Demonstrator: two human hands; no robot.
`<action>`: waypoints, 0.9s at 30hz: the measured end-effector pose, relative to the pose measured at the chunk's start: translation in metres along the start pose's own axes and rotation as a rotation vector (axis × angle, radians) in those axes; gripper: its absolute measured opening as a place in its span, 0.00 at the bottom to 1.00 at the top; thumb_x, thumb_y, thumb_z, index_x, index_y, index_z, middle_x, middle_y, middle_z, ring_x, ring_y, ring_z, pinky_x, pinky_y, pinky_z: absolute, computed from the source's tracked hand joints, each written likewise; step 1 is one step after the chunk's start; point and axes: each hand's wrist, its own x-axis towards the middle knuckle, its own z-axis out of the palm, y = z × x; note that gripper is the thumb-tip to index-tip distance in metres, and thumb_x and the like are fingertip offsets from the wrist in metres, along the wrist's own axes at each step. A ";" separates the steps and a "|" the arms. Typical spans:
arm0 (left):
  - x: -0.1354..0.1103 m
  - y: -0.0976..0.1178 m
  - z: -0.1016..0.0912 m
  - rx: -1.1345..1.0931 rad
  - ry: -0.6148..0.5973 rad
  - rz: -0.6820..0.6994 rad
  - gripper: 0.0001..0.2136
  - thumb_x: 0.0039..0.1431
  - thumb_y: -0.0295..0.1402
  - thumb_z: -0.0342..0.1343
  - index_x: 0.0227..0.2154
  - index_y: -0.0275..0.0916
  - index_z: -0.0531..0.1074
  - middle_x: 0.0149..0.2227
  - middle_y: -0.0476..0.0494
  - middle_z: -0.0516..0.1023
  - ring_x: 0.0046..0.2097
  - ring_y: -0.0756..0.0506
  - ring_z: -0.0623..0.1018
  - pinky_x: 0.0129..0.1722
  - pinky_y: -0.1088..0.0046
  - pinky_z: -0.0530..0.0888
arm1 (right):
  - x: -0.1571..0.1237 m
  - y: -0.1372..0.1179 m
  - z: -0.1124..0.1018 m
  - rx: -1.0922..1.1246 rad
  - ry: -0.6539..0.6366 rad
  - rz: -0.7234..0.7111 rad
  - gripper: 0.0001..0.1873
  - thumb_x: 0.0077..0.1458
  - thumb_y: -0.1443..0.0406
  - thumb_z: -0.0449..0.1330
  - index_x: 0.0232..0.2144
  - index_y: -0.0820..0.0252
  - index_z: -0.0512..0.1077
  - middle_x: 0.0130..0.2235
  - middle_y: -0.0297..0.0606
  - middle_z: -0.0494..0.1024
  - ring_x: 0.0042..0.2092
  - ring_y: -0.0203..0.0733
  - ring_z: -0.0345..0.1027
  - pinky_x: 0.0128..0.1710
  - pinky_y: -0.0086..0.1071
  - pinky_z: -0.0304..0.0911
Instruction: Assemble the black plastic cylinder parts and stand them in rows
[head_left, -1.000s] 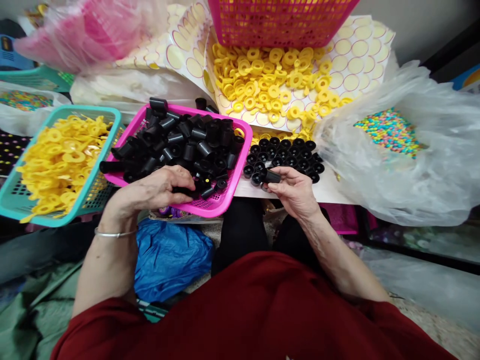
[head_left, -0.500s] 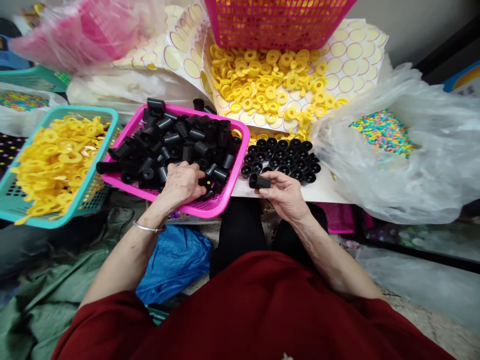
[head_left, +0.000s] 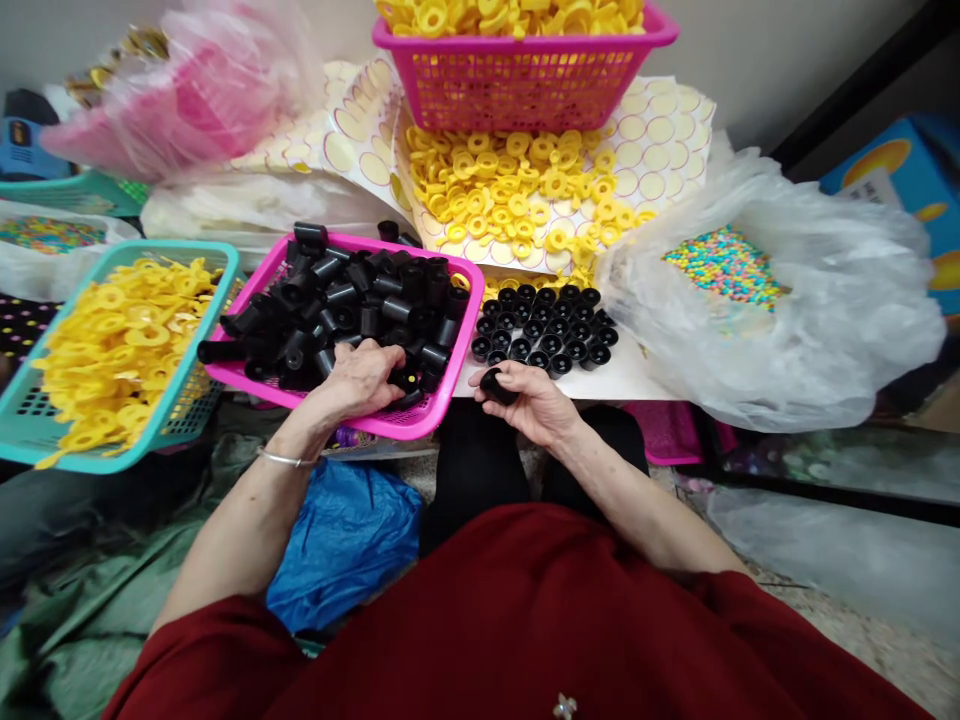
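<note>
A: Where is the small black plastic cup (head_left: 498,386)?

B: Pinched in the right hand (head_left: 532,395) by the white tabletop (head_left: 626,372)'s near edge; a light hold on its wall should serve. At left, the left hand (head_left: 364,380) dips among heaped black cups (head_left: 394,310) in a bright pink plastic basket (head_left: 409,425), its grip hidden.

A: Obstacles?

B: Standing black cups (head_left: 553,344) crowd just beyond; a translucent bag of pastel beads (head_left: 832,320) bulges right.

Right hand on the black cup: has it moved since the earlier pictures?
Yes: judged against the standing black cups, the right hand has shifted left and nearer the person's body.
</note>
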 end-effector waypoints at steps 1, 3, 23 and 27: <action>0.000 0.000 0.000 -0.001 -0.001 0.006 0.18 0.48 0.37 0.57 0.44 0.40 0.74 0.42 0.37 0.76 0.48 0.35 0.72 0.49 0.54 0.63 | 0.000 0.000 0.001 -0.014 -0.015 0.001 0.10 0.43 0.67 0.70 0.28 0.62 0.72 0.34 0.38 0.81 0.34 0.37 0.76 0.32 0.26 0.74; -0.001 -0.002 0.000 -0.026 0.009 0.031 0.15 0.48 0.35 0.58 0.41 0.41 0.76 0.43 0.38 0.76 0.50 0.33 0.71 0.50 0.52 0.63 | -0.002 0.000 0.003 -0.038 -0.043 -0.016 0.11 0.42 0.69 0.68 0.32 0.61 0.73 0.34 0.37 0.81 0.33 0.36 0.76 0.32 0.28 0.75; -0.047 0.041 -0.009 -0.611 0.666 0.345 0.10 0.56 0.36 0.56 0.40 0.40 0.74 0.42 0.42 0.79 0.45 0.43 0.78 0.48 0.66 0.75 | -0.002 -0.015 0.063 -0.687 -0.029 -0.518 0.15 0.45 0.59 0.69 0.37 0.57 0.76 0.35 0.33 0.74 0.37 0.36 0.67 0.40 0.31 0.66; -0.047 0.057 -0.003 -0.471 0.669 0.353 0.10 0.58 0.37 0.53 0.40 0.41 0.74 0.43 0.41 0.80 0.45 0.43 0.79 0.48 0.65 0.76 | -0.003 -0.013 0.057 -0.538 -0.042 -0.322 0.17 0.43 0.58 0.70 0.36 0.59 0.76 0.28 0.29 0.73 0.26 0.30 0.63 0.25 0.26 0.61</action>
